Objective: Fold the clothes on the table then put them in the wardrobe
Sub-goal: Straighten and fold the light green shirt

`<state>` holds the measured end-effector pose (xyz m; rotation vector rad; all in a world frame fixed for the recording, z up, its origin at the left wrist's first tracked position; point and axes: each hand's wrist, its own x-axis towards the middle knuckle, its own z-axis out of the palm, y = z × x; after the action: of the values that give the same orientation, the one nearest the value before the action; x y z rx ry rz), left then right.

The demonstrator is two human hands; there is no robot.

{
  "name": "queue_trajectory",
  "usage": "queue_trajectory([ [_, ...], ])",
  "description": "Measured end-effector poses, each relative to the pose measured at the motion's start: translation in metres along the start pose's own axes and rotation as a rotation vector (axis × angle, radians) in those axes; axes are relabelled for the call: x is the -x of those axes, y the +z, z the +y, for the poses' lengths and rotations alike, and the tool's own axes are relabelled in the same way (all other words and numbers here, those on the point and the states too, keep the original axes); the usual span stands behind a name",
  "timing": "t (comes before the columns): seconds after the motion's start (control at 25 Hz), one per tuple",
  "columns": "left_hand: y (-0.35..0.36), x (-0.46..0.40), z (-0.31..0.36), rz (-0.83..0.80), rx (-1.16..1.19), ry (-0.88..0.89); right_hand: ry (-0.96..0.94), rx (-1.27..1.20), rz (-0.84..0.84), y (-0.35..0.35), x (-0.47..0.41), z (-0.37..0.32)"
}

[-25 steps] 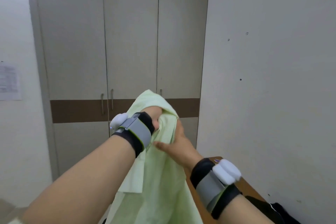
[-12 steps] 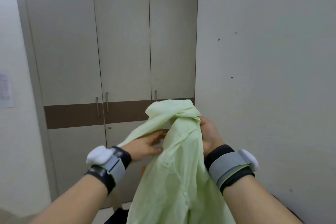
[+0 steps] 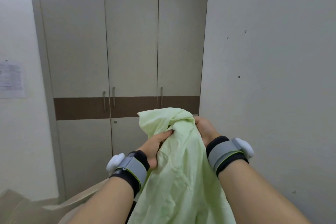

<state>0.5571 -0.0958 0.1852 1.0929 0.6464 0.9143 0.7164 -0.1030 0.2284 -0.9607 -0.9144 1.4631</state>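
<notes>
- We are gripping the pale green garment (image 3: 181, 160) with our left hand (image 3: 154, 143), fingers curled into its bunched top.
- Our right hand (image 3: 205, 129) is clutching the other side.
- The cloth is hanging between our forearms, before the closed wardrobe (image 3: 131, 42).

Both our bare forearms reach forward and up from the bottom of the head view, hands raised side by side. Left hand (image 3: 154, 143) sits lower, thumb side up, fingers (image 3: 166, 132) curled forward and pinching fabric. Right hand (image 3: 204, 129) sits a bit higher, back of the hand toward the right, fingers wrapped round the bunched top and mostly hidden. Each wrist carries a black and grey strap: left wrist band (image 3: 131, 169), right wrist band (image 3: 225, 152), each with a white rounded pod on the outer side.
</notes>
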Motion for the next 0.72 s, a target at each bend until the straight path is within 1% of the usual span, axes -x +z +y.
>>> queue_trajectory([
  [0.04,0.001,0.000,-0.004,0.045,0.021,0.005,-0.008,0.116,0.051,-0.003,-0.001,-0.004],
  [0.08,0.002,0.001,-0.006,0.105,-0.018,0.025,-0.011,0.226,0.098,-0.006,-0.003,-0.008],
  [0.12,0.001,0.001,-0.005,0.180,-0.177,0.063,-0.005,0.334,0.142,-0.008,-0.004,-0.009],
  [0.16,0.000,0.000,-0.003,0.262,-0.450,0.117,-0.004,0.436,0.170,-0.011,-0.004,-0.009],
  [0.2,-0.001,-0.003,0.003,0.321,-0.772,0.157,-0.022,0.556,0.194,-0.013,-0.005,-0.006],
  [0.24,-0.001,-0.004,0.010,0.373,-1.068,0.170,-0.044,0.688,0.226,-0.011,-0.005,-0.001],
  [0.28,0.001,-0.003,0.019,0.418,-1.286,0.176,-0.082,0.797,0.300,-0.006,-0.004,0.005],
  [0.32,0.004,-0.001,0.028,0.442,-1.443,0.185,-0.153,0.847,0.387,0.002,0.000,0.012],
  [0.36,0.006,0.000,0.036,0.467,-1.534,0.199,-0.242,0.836,0.441,0.012,0.006,0.018],
  [0.4,0.009,0.000,0.043,0.506,-1.595,0.228,-0.342,0.810,0.445,0.022,0.013,0.025],
  [0.44,0.009,0.001,0.053,0.554,-1.629,0.286,-0.418,0.805,0.384,0.035,0.021,0.031],
  [0.52,0.012,0.005,0.071,0.615,-1.721,0.377,-0.459,0.849,0.159,0.060,0.037,0.038],
  [0.56,0.013,0.007,0.084,0.618,-1.777,0.389,-0.471,0.909,0.071,0.070,0.039,0.041],
  [0.6,0.014,0.010,0.098,0.605,-1.812,0.402,-0.488,0.984,0.034,0.075,0.037,0.041],
  [0.64,0.015,0.013,0.113,0.580,-1.839,0.404,-0.513,1.048,0.058,0.079,0.031,0.038],
  [0.72,0.011,0.021,0.139,0.584,-1.866,0.376,-0.546,1.088,0.176,0.079,0.015,0.026],
])
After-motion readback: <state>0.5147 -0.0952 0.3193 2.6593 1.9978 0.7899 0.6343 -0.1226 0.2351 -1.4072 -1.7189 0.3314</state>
